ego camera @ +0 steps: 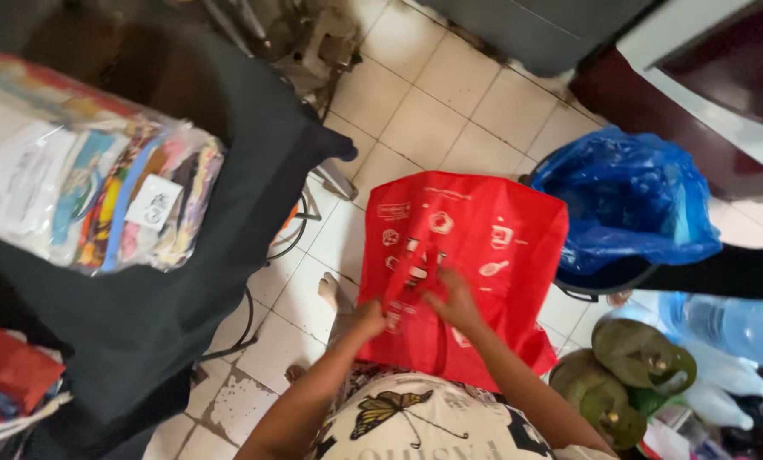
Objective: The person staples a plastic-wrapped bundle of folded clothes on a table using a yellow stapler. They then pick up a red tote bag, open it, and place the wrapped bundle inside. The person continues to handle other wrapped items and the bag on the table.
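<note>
Red bag [484,247] white-printed, flat; both hands gripping.

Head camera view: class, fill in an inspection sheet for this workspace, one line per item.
Surface: tiled floor, cream, grimy joints.
Job's things: red bag with white pictures, held up in front of the person.
Clutter: clear bag of colourful cloth on black fabric; bin lined with blue bag; green gas cylinders.
Grippers: left hand and right hand both grip the red bag.
Cables: dark cable by the black fabric.
Surroundings: dark cabinet.
</note>
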